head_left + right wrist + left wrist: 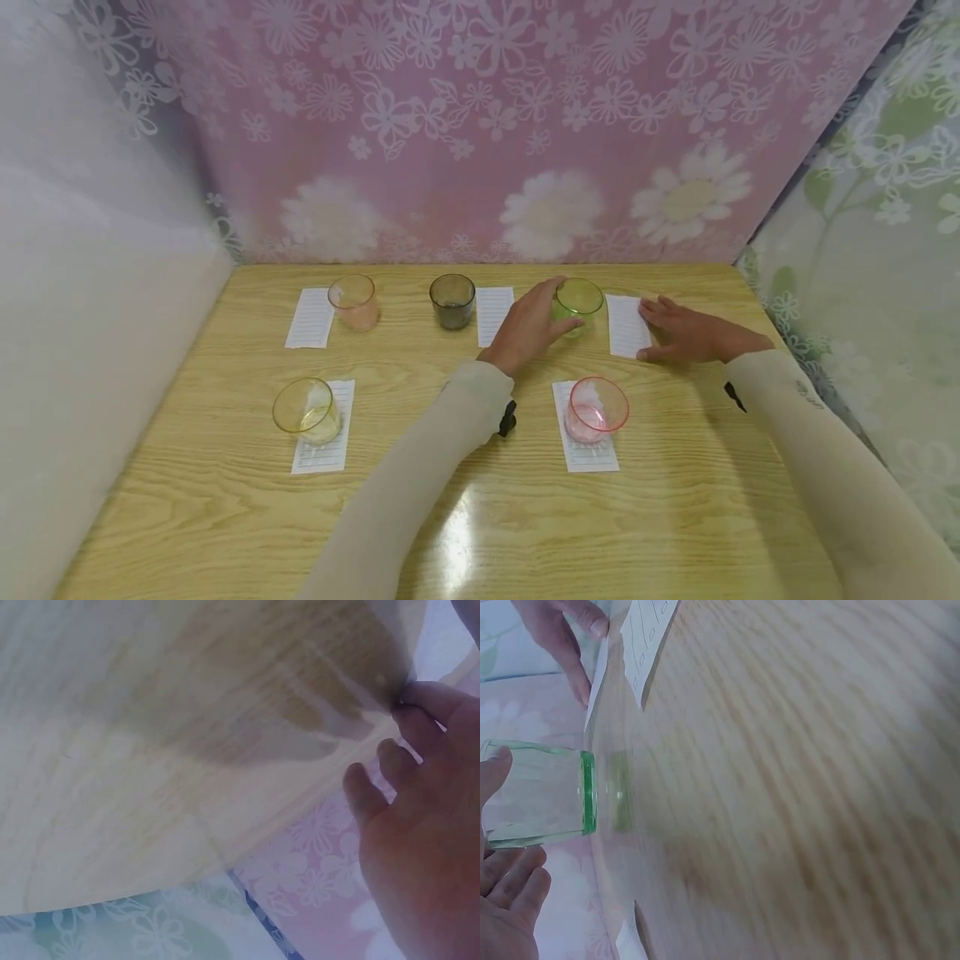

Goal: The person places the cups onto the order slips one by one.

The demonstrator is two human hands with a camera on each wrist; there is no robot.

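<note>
My left hand [525, 327] grips a green glass cup [580, 300] near the back of the table, thumb on the near side and fingers behind. In the left wrist view, a narrow gap shows between the cup's thick green base [589, 793] and its reflection on the wood. To the right, my right hand [696, 335] touches the right edge of a lined paper slip [627, 327], thumb at its near corner and extended fingers at the far one. In the right wrist view, the fingertips [365, 791] are spread beside the tabletop; most of the slip is hidden.
Another slip [493, 310] lies between a dark grey cup [453, 302] and my left wrist. A peach cup [355, 304] stands beside a slip [310, 318] at back left. Nearer, a yellow cup [318, 421] and a pink cup [592, 421] stand on slips. Floral cloth [480, 125] hangs behind.
</note>
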